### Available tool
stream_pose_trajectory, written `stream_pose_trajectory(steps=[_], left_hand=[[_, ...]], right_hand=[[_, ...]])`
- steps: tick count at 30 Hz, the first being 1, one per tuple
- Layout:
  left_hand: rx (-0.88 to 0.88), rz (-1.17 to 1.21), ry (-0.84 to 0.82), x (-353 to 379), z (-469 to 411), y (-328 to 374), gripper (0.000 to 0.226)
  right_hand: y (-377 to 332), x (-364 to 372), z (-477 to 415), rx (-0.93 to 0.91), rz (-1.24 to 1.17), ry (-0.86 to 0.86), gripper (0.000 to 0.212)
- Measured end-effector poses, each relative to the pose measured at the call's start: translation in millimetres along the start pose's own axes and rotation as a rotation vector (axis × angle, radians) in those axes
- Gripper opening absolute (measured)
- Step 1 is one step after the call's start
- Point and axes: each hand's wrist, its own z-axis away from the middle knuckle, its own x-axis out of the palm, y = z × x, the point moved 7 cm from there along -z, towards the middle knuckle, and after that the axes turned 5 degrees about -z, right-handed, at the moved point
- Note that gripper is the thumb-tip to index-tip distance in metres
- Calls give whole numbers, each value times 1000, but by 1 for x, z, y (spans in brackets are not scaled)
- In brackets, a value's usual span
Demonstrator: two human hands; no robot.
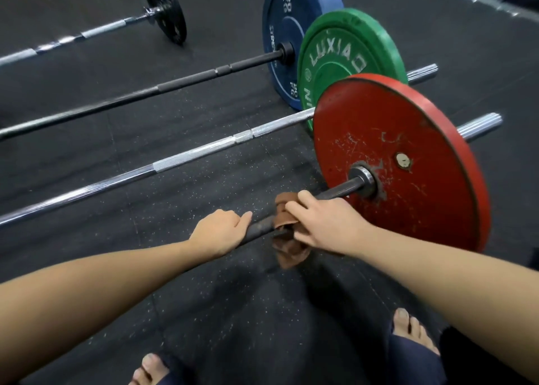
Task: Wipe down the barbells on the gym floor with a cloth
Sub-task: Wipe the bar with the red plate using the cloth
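Note:
A dark barbell shaft [335, 192] lies nearest me, running into a scuffed red plate [408, 163]. My right hand [316, 221] grips a brown cloth [287, 240] wrapped round this shaft, a short way left of the plate; part of the cloth hangs below the bar. My left hand [220, 230] holds the same shaft just left of the cloth, its fingers curled over the bar. Beyond lie a chrome barbell [180, 160] with a green plate [347, 61], a black barbell [163, 88] with a blue plate [287, 29], and a far chrome barbell [96, 31] with a small black plate [164, 8].
All the bars lie roughly parallel on black speckled rubber flooring [233, 311]. My bare feet [411, 329] stand close to the near bar at the bottom of the view. Chrome sleeve ends [478, 126] stick out to the right behind the red plate.

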Motion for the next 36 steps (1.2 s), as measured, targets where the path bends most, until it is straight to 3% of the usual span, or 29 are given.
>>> stream_pose_trajectory(steps=[6,10,13,16,19,21,24,27,31,36], left_hand=[[27,-18,79,-7,9,4,65],[15,-48,71,-7,8,6,65],[17,-68,91,-7,7,7,61],[20,-109,95,-8,7,7,54],[24,-122,87,-7,8,7,54],[15,-120,84,-7,8,6,54],[-1,-145,72,-6,8,7,52],[-34,-135,62,-7,8,10,52],[-62,-84,38,-7,18,-4,54],[-142,-44,70,-9,40,-42,55]], right_hand=[[45,-8,3,230,-1,69,43],[-7,-6,-14,115,-63,80,44],[-36,2,-20,33,-186,-71,46],[9,-3,-7,107,-145,-91,50],[70,-13,13,323,-100,-48,46],[74,-12,16,390,-99,-36,44],[35,0,1,379,-316,-15,39],[-15,10,-17,240,-543,-78,34],[-15,2,-17,54,-252,-64,45],[43,-2,-1,188,-170,15,48]])
